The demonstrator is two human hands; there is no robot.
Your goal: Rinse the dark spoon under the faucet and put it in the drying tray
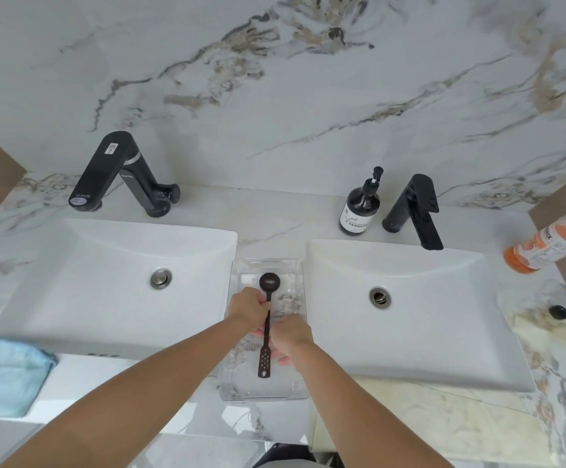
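The dark spoon (267, 325) lies lengthwise over the clear drying tray (297, 275), which sits on the counter between the two sinks. Its round bowl points toward the wall and its perforated handle end points toward me. My left hand (247, 307) grips the stem just below the bowl. My right hand (290, 336) holds the middle of the handle from the right side. Whether the spoon touches the tray floor I cannot tell. A black faucet (119, 173) stands behind the left sink and another black faucet (416, 211) behind the right sink.
White left sink (72, 265) and right sink (443, 315) flank the tray. A dark soap pump bottle (359, 207) stands beside the right faucet. An orange bottle (544, 246) lies at the far right, a blue cloth (8, 373) at the near left, and a small black knob (558, 312) on the right counter.
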